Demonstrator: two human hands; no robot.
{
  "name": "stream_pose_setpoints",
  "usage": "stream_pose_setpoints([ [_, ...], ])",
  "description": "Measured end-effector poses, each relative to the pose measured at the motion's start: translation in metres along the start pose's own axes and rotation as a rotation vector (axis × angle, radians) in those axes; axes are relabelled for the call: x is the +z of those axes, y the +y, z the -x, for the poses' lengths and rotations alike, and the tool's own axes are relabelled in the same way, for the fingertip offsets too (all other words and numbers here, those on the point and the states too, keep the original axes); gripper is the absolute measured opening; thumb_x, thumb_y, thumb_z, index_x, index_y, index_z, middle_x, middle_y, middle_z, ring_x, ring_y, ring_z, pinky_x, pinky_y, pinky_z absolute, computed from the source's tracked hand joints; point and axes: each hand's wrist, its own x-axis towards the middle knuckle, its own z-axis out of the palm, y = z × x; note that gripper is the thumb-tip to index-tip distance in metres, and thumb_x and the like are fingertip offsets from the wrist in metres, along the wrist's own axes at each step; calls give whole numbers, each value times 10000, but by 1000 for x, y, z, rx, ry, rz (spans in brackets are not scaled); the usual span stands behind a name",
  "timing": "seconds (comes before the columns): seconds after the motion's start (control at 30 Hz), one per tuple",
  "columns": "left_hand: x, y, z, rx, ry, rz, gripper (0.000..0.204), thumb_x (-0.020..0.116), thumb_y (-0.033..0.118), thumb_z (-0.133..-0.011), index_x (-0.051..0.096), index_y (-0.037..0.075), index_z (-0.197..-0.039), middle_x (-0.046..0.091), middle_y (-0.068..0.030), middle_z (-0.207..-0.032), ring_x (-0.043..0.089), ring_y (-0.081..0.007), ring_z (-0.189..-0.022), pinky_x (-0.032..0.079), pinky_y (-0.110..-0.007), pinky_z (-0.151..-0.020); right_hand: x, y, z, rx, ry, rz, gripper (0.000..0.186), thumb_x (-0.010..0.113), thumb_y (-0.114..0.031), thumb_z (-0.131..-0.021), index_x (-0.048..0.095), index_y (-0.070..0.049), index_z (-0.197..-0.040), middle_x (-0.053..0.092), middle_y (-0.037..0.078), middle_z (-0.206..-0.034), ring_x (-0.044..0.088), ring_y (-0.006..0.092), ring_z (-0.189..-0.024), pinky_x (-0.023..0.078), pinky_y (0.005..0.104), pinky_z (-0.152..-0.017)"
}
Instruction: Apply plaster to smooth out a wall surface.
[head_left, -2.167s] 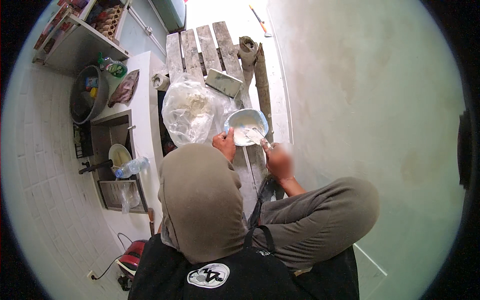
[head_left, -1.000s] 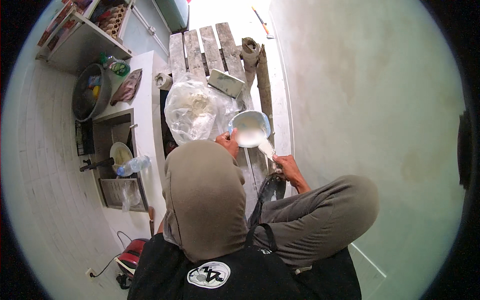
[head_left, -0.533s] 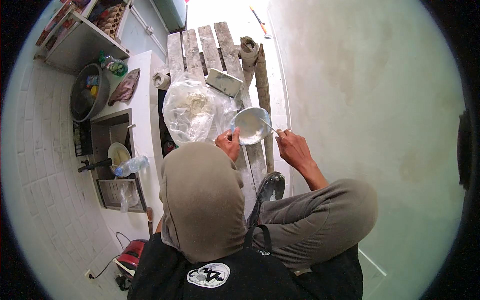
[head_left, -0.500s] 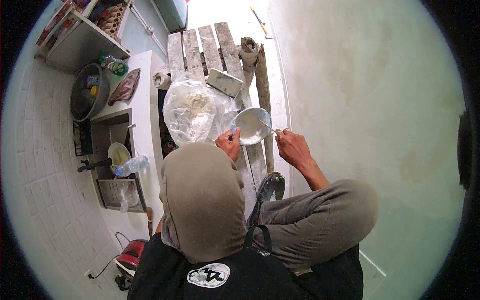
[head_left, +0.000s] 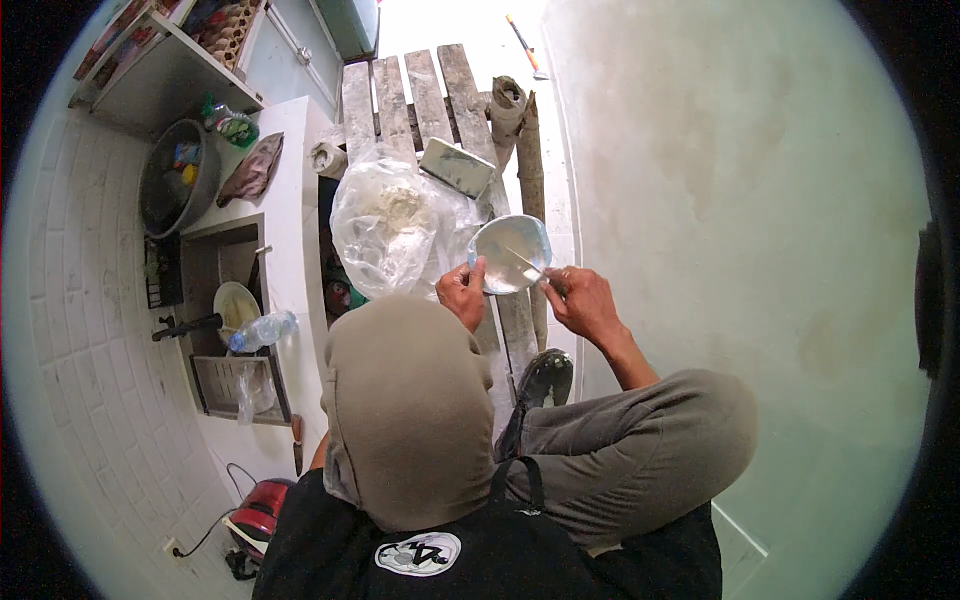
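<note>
Tiled floor and wall at 9 o'clock, bare plaster wall (head_left: 760, 200) from 12 to 4 o'clock; person crouched between, knees drawn up.

Pallet (head_left: 430, 90): wooden slats, 12 o'clock, serving as tabletop for the goods.

Counter (head_left: 290, 200): white, 10 o'clock, with sunken sink holding a dish and a clear bottle (head_left: 262, 330); metal basin (head_left: 180, 180) of oddments beyond it.

Bag (head_left: 395, 225): clear plastic, slumped open on the slats, pale powder inside, just left of the bowl.

Bowl (head_left: 510, 253): pale blue, tilted toward the person, whitish mix inside; rests over the slats at 12 o'clock of the hands.

Left hand (head_left: 462, 293): grip clamped on the bowl's near rim, thumb over the edge, apparently to steady the tilt.

Right hand (head_left: 580, 300): fingers pinched together on a thin stirrer (head_left: 525, 262) reaching into the bowl, likely for mixing.

Block (head_left: 457, 167): grey, lying on the slats at 11 o'clock of the bowl.
</note>
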Motion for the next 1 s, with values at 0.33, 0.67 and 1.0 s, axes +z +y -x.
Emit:
stream_pose_setpoints([
  [0.33, -4, 6, -25, -39, 17, 141, 496, 673, 306, -981, 529, -34, -651, 394, -23, -543, 324, -105, -565, 282, -352, -516, 1, 2, 8, -257, 9, 289, 364, 616, -50, -853, 690, -119, -1203, 664, 152, -897, 680, 313, -714, 550, 408, -581],
  [0.67, -17, -13, -30, -92, 131, 126, 493, 689, 331, -961, 613, -63, -676, 476, -46, -520, 364, -134, -527, 313, -380, -513, 0, 0, 30, -279, -35, 325, 318, 650, -64, -888, 711, -146, -1189, 700, 125, -959, 696, 288, -713, 546, 395, -553],
  [1.0, -31, 38, -34, 79, -38, -33, 417, 687, 281, -969, 649, -67, -741, 501, -67, -533, 396, -114, -551, 342, -351, -520, -89, -12, -9, -134, 13, 19, 120, 737, -151, -883, 689, -92, -975, 700, 133, -862, 687, 305, -725, 539, 417, -646],
])
